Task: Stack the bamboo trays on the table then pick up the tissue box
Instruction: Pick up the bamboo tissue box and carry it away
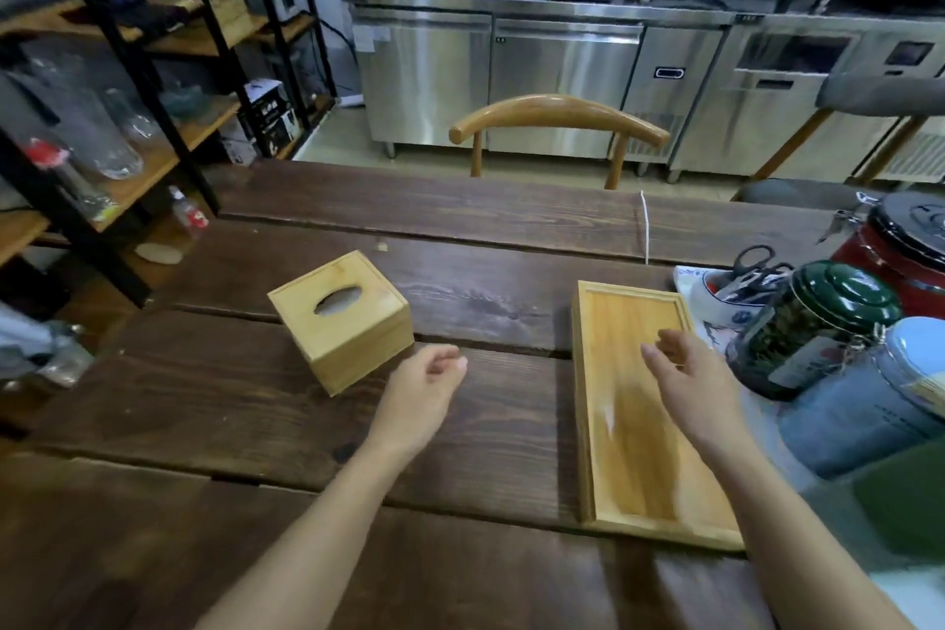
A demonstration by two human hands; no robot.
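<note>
Table (486,230) is carrying everything. Trays (639,425) are lying stacked at right-centre, w/ right hand (688,376) hovering over them, fingers spread, holding nothing. Box (342,320) is sitting left of centre, untouched. Left hand (424,386) is hanging just beside it, loosely curled, empty.

Both bare forearms reach forward; the left hand (427,381) hangs loosely curled, holding nothing, the right hand (688,381) spread, fingers apart, empty.
</note>
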